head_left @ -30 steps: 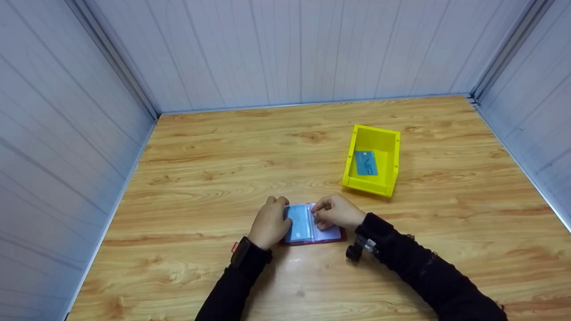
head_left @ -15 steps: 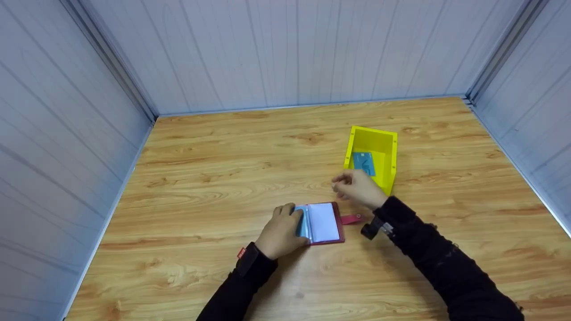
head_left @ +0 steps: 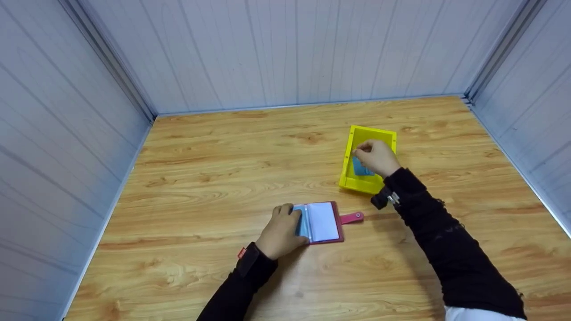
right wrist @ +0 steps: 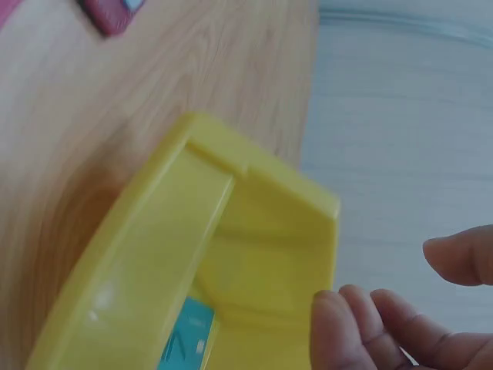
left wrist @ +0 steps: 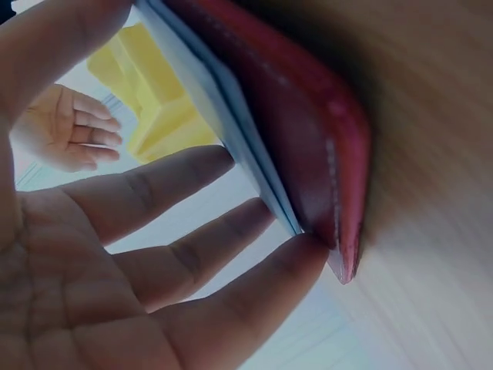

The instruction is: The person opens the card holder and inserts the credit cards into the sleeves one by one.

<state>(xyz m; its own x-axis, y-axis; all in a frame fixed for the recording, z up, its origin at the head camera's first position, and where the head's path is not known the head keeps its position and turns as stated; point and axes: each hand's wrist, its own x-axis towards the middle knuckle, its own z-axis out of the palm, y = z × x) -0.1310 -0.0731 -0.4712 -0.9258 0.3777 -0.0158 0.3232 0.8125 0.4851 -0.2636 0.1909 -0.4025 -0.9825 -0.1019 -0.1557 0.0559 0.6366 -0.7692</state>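
A red card holder (head_left: 341,223) lies unfolded on the table, with clear sleeves and a strap with a snap at its right. My left hand (head_left: 281,234) holds its left half, thumb at the near edge and fingers at the far edge, covering much of a blue card there. In the left wrist view, fingertips (left wrist: 308,247) touch the sleeve edges. Over the yellow bin (head_left: 354,183) hovers my right hand (head_left: 377,157), above a blue card (head_left: 362,167) lying inside. The right wrist view shows a gap between thumb (right wrist: 466,254) and fingers, with nothing between them.
The bin's walls (right wrist: 146,231) rise around the card. Wood-grain table (head_left: 223,160) surrounds both objects. White panel walls (head_left: 276,53) close off the back and both sides.
My right hand has left the card holder's right side and moved up and right, over the bin. The left hand has shifted slightly right, covering more of the holder's left half.
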